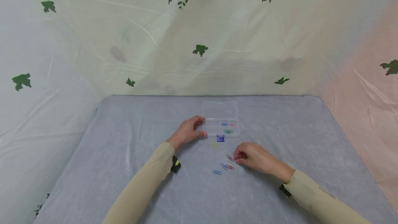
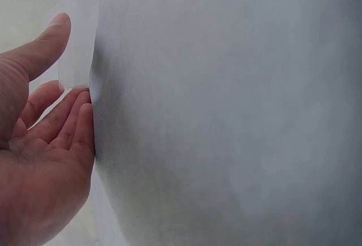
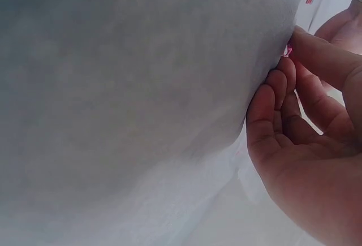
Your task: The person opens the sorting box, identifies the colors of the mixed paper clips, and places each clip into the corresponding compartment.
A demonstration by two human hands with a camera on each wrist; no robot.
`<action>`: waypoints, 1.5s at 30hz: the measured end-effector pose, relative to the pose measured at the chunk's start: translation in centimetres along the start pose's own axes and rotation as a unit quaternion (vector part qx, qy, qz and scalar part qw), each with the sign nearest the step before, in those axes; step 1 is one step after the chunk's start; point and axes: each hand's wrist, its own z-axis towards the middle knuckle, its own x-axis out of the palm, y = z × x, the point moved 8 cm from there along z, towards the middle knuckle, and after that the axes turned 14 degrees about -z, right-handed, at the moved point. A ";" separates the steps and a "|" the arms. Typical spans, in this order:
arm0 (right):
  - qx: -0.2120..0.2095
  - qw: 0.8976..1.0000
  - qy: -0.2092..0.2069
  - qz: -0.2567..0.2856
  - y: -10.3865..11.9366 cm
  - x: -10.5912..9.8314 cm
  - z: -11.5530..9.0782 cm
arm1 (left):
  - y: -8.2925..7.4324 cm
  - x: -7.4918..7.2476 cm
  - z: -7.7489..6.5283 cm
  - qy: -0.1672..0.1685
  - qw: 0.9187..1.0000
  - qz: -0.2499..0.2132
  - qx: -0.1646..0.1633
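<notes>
A clear plastic compartment box point(image 1: 212, 132) stands with its lid point(image 1: 220, 110) raised at the back. My left hand point(image 1: 187, 131) holds the box's left end, thumb at the front corner and fingers at the rear. The left wrist view shows that end of the box between thumb and fingers. Lower right, my right hand point(image 1: 257, 156) pinches a pink paper clip point(image 3: 288, 50) at the cloth, mostly hidden by the fingertips. Beside those fingertips lies a red paper clip point(image 1: 230, 158). Inside the box are a blue clip point(image 1: 224, 124), a pink clip point(image 1: 233, 124) and green clips point(image 1: 228, 131).
A yellow clip point(image 1: 214, 145) lies just before the box's blue latch point(image 1: 220, 138). Nearer me are a blue clip point(image 1: 217, 172), another blue clip point(image 1: 223, 166) and a second red clip point(image 1: 230, 167). Grey cloth point(image 1: 124, 141) covers the table; patterned curtains point(image 1: 236, 68) surround it.
</notes>
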 end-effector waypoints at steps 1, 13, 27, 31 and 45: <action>0.000 1.000 0.002 0.001 0.0 0.0 0.0 | 0.0 0.0 0.0 0.000 1.000 0.000 0.001; 0.031 0.999 0.012 0.037 -0.6 -0.2 -0.1 | 0.2 0.1 0.0 -0.002 1.000 -0.002 -0.002; 0.063 0.995 -0.052 0.056 -1.3 -2.2 -0.4 | 0.1 0.0 0.1 -0.004 1.000 0.000 0.001; 0.060 0.994 -0.066 0.063 -1.3 -2.7 -0.5 | 0.2 0.0 0.0 -0.002 1.000 0.000 0.002; 0.088 0.987 -0.117 0.070 -1.6 -5.3 -0.2 | 0.2 0.0 0.0 -0.003 1.000 -0.004 0.003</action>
